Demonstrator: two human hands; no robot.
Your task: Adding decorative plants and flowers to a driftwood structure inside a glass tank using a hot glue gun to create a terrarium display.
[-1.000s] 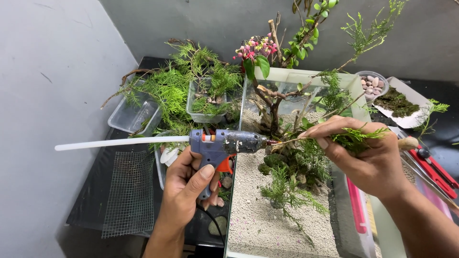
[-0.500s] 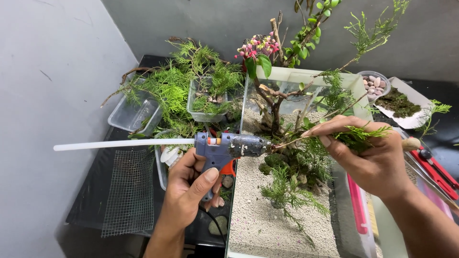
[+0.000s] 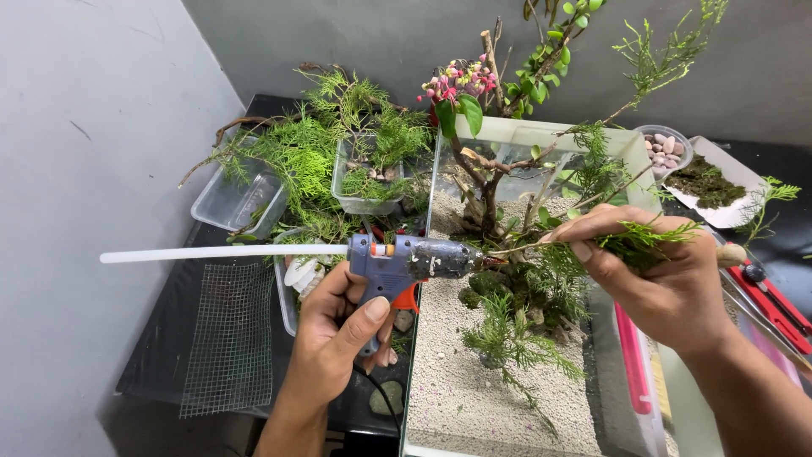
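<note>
1. Left hand (image 3: 334, 334) is wrapped around the grip of a blue glue gun (image 3: 404, 261), fingers closed on the handle, with the orange trigger just by the fingers. Gun held level, nozzle pointing right.
2. A long white glue stick (image 3: 220, 252) pokes out of the gun's back end, running horizontally to the left, over the black table (image 3: 156, 355).
3. Right hand (image 3: 655, 275) pinches a green cypress-like sprig (image 3: 639, 241) between thumb and fingers; hand closed on it, foliage bunched over the knuckles, bare stem end reaching left.
4. Stem tip meets the gun's nozzle, just above the planted cluster; whether they touch, cannot tell for sure.
5. Both hands work over a glass tank (image 3: 626, 152) floored with pale sand (image 3: 448, 372). Inside: a dark branched piece of driftwood (image 3: 486, 190) standing upright, small green sprigs already set in the sand around its foot, pink berries (image 3: 461, 83) at the top.
6. Left of the tank: clear plastic tubs (image 3: 228, 203) heaped with loose green cuttings (image 3: 296, 156); a square of wire mesh (image 3: 228, 338) lies flat on the table in front of them.
7. Behind the tank at right: a small cup of pebbles (image 3: 664, 148), and beside it a white tray of dark moss (image 3: 702, 182).
8. Far right edge: a red-handled tool (image 3: 774, 300) lying on the table, partly hidden by the right hand.
</note>
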